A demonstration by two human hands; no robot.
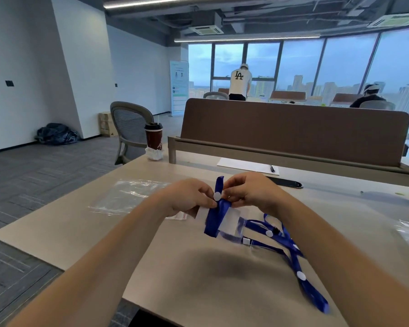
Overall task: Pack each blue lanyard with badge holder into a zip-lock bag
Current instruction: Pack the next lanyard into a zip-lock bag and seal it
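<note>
- The surface [80,232] carries everything. Nothing on it looks packed yet, so I judge the task to be at an early stage.
- A clear zip-lock bag [128,197] lies flat to the left of the hands, well apart from them and apparently empty.
- A second lanyard [293,251] lies loose beneath the right forearm, its strap trailing toward the near edge. It has yet to be wound and bagged.
- The left hand [187,197] and right hand [248,192] meet just above the surface. Each grip is closed, fingertips pinching the strap between them.
- The wrapped lanyard [214,220] is a flat, glossy blue ribbon wound across a clear badge holder [229,223] that has a white insert. One end stands up past the fingers.
- A white button [216,196] sits on the strap between the thumbs.
</note>
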